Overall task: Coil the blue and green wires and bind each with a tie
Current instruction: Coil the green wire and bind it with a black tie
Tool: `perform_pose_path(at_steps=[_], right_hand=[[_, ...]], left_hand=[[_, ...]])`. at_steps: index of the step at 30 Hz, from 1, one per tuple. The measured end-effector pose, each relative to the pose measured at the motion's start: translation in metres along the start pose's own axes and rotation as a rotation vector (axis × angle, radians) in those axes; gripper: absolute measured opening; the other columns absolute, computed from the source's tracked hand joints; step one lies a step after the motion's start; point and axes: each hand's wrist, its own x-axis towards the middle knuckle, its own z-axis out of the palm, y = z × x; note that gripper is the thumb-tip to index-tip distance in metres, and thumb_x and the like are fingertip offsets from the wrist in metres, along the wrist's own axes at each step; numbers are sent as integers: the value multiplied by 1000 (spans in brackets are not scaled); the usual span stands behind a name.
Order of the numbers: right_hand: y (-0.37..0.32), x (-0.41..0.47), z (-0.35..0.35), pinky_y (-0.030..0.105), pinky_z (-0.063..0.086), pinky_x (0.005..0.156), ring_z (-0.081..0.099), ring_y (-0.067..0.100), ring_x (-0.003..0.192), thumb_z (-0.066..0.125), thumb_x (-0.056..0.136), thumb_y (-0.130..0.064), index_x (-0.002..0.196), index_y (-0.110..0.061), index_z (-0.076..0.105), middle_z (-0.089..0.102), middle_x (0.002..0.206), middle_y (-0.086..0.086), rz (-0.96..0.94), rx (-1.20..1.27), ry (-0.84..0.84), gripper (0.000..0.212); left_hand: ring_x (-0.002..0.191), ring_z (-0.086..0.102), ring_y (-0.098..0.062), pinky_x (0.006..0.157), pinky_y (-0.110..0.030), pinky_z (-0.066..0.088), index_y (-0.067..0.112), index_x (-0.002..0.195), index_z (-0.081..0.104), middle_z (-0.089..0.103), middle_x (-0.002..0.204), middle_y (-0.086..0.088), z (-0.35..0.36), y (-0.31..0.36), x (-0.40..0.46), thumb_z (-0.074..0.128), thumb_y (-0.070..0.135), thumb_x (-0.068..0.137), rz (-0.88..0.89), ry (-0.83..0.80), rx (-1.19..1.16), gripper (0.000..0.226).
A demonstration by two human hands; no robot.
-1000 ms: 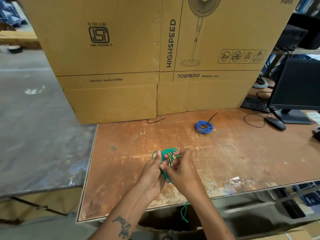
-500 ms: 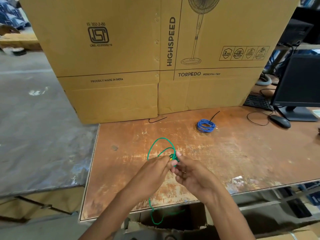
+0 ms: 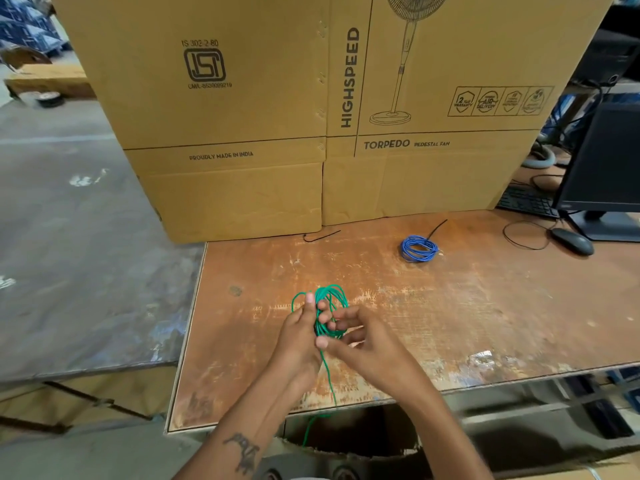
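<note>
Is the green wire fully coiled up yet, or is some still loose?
Partly coiled. The green wire forms several loops held between both hands, but a loose tail runs down past the table edge.

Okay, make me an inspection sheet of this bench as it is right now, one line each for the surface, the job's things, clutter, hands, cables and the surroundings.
Surface: worn wooden table, scuffed and stained, chipped along the near edge.
Job's things: green wire partly coiled in the hands, its tail hanging over the near edge; blue wire coiled, lying apart at the back; black tie loose by the boxes, a second black tie beside the blue coil.
Clutter: nothing seen.
Hands: left hand grips the green loops; right hand pinches the strand.
Cables: thin black mouse cable looped on the table.
Surroundings: cardboard fan boxes behind; monitor, keyboard and mouse on the right.
</note>
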Motion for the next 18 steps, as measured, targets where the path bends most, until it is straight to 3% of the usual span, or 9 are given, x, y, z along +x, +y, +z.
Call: perform_pose_path(at_steps=[2,5,8,10,14,18], right_hand=[[6,-3,9,12,52,73,71,0,87,90,81,-41,119,-30,60,67,119,-13,-54,-76,71,49],[9,-3,12,13,54,73,73,-1,82,91,81,-33,120,-27,55,66,121,-15,-84,-127,139,54],[11,-3,17,9,51,68,72,-1,79,91,81,-33,116,-30,50,66,112,-20,-119,-199,213,54],[15,-3,22,14,53,70,73,2,80,87,86,-31,115,-31,50,70,110,-19,-163,-256,280,47],[21,-2,27,26,48,70,74,15,85,76,95,-22,111,-22,58,76,104,-7,-273,-439,375,24],[25,5,26,24,39,74,61,15,89,75,96,-22,115,-21,73,61,95,-12,-318,-496,342,20]], left_hand=[[65,56,-16,52,-31,57,12,81,56,54,69,-4,3,3,0,44,38,106,-64,-39,-135,38],[70,62,-17,58,-31,58,10,81,58,63,77,-7,4,6,-1,45,36,105,-85,-72,-144,38],[79,70,-17,84,-43,59,8,83,65,72,87,-8,5,1,-2,49,35,103,-96,-70,-116,36],[83,68,-18,100,-49,48,9,86,66,71,89,-9,7,-2,-4,53,37,99,-86,-74,-99,34],[74,62,-16,71,-24,55,12,84,62,64,81,-6,15,-1,-9,50,38,100,-91,-88,-95,33],[72,68,-15,65,-23,56,7,89,66,70,81,-8,13,3,-6,48,32,105,-106,-111,-40,34]])
